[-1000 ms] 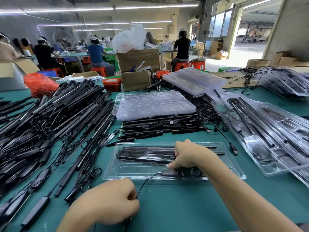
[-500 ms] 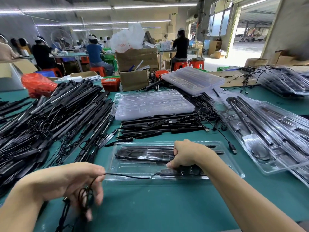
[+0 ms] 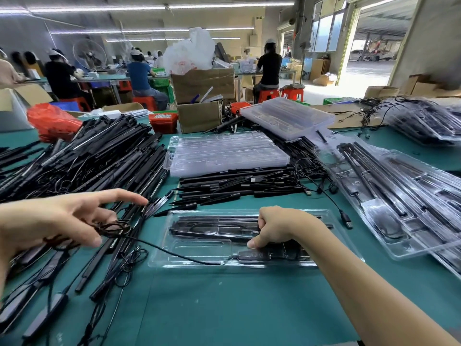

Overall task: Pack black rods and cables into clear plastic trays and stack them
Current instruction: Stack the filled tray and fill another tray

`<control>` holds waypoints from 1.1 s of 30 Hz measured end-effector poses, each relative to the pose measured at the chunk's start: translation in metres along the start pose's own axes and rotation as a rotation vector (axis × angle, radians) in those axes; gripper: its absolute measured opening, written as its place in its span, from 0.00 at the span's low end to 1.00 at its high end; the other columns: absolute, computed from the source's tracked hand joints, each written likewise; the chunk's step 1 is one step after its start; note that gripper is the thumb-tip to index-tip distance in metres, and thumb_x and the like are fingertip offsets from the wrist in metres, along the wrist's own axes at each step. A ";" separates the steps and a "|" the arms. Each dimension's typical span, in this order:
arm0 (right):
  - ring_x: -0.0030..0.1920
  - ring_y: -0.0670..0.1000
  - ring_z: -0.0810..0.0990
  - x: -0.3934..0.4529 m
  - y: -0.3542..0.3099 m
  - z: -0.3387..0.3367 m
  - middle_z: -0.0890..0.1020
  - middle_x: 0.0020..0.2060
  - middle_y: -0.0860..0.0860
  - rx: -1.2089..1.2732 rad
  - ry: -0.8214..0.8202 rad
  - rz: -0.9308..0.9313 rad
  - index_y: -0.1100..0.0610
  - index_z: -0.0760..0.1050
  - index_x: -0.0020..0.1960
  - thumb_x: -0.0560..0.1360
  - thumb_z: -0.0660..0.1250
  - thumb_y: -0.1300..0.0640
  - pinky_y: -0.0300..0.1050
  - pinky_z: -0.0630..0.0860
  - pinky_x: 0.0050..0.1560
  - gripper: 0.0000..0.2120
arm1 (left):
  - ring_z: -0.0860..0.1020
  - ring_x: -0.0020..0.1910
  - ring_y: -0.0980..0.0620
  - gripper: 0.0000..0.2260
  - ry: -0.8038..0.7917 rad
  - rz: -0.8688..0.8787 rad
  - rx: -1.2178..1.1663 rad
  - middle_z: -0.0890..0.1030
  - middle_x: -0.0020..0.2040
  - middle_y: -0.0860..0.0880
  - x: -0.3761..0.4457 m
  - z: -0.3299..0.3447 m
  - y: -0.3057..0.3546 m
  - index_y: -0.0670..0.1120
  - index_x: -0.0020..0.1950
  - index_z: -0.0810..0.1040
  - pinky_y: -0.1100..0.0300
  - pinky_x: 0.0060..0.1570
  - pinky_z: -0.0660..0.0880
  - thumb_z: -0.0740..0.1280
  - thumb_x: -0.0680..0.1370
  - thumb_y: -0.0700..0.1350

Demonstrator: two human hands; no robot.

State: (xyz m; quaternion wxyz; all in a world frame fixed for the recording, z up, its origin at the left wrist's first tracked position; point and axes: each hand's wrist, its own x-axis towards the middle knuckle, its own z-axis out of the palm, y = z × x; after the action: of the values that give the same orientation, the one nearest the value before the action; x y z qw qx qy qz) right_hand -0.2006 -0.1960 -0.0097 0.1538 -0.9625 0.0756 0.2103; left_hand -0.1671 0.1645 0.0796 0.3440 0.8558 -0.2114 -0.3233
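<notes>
Work in progress on one clear tray [image 3: 252, 264], lying flat on the green surface [image 3: 224, 308] directly before the person. Black rods [image 3: 214, 227] already sit in its upper channels. The right hand [image 3: 277, 227] rests on the tray's middle, fingers curled over the rods, pressing them into place; this grip is closed on the rods. A black inline module [image 3: 254, 255] lies in the lower recess.

The cable [image 3: 174, 253] is not yet seated. It runs from the module out over the tray's left edge to the left hand [image 3: 59, 221], which holds a small coiled bundle [image 3: 113, 228] between thumb and lower fingers, index finger extended.

Judgement on progress: rods placed, cable coiled but outstanding, tray not yet stacked.

Finished work: filled trays [image 3: 399, 201] lie overlapped at right, more at far right rear. Empty trays [image 3: 227, 153] are stacked behind the workpiece, with a second stack [image 3: 287, 116] further back.

Remaining: a large heap of loose rods and cables [image 3: 79, 166] at left and a smaller pile [image 3: 239, 186] under the empty stack. The bulk of the job appears undone.
</notes>
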 end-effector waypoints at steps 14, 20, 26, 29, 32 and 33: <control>0.55 0.56 0.75 0.013 0.004 -0.001 0.76 0.58 0.54 -0.042 0.064 -0.015 0.55 0.70 0.56 0.71 0.72 0.34 0.51 0.72 0.53 0.28 | 0.54 0.74 0.46 0.38 0.654 -0.204 0.917 0.56 0.78 0.49 0.065 0.050 -0.008 0.61 0.80 0.52 0.44 0.72 0.61 0.64 0.75 0.41; 0.48 0.54 0.75 0.012 0.005 -0.001 0.77 0.53 0.53 -0.041 0.083 -0.047 0.55 0.71 0.54 0.71 0.73 0.35 0.48 0.70 0.47 0.27 | 0.74 0.58 0.55 0.13 0.433 0.613 0.602 0.79 0.56 0.57 0.110 0.145 0.028 0.54 0.59 0.83 0.55 0.62 0.70 0.72 0.77 0.56; 0.47 0.54 0.75 0.012 0.007 -0.001 0.77 0.50 0.53 -0.026 0.093 -0.080 0.56 0.73 0.54 0.71 0.73 0.37 0.48 0.70 0.45 0.25 | 0.77 0.51 0.54 0.12 0.477 0.670 0.600 0.83 0.49 0.55 0.141 0.158 0.026 0.52 0.54 0.85 0.55 0.52 0.74 0.72 0.76 0.58; 0.48 0.53 0.73 0.012 0.008 -0.001 0.73 0.47 0.49 -0.037 0.085 -0.080 0.52 0.69 0.50 0.70 0.73 0.36 0.48 0.70 0.46 0.24 | 0.80 0.45 0.49 0.10 0.508 0.786 0.609 0.84 0.44 0.52 0.138 0.161 0.024 0.46 0.49 0.86 0.53 0.45 0.77 0.71 0.78 0.52; 0.49 0.53 0.72 0.013 0.009 0.001 0.72 0.49 0.50 -0.039 0.084 -0.087 0.50 0.66 0.48 0.70 0.73 0.35 0.49 0.70 0.49 0.24 | 0.80 0.40 0.46 0.10 0.532 0.833 0.666 0.83 0.41 0.50 0.138 0.162 0.025 0.44 0.47 0.86 0.53 0.40 0.78 0.70 0.78 0.49; 0.50 0.53 0.72 0.013 0.009 0.001 0.72 0.49 0.50 -0.038 0.085 -0.090 0.50 0.66 0.49 0.70 0.73 0.35 0.49 0.70 0.50 0.24 | 0.80 0.39 0.45 0.10 0.523 0.832 0.698 0.83 0.40 0.49 0.137 0.161 0.027 0.43 0.46 0.86 0.53 0.39 0.78 0.70 0.78 0.49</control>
State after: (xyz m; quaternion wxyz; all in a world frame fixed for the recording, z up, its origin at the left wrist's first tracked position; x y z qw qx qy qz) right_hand -0.1911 -0.2054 -0.0187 0.1416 -0.9757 0.0346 0.1635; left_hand -0.1873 -0.0070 -0.0465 0.1812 0.8148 -0.5304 0.1482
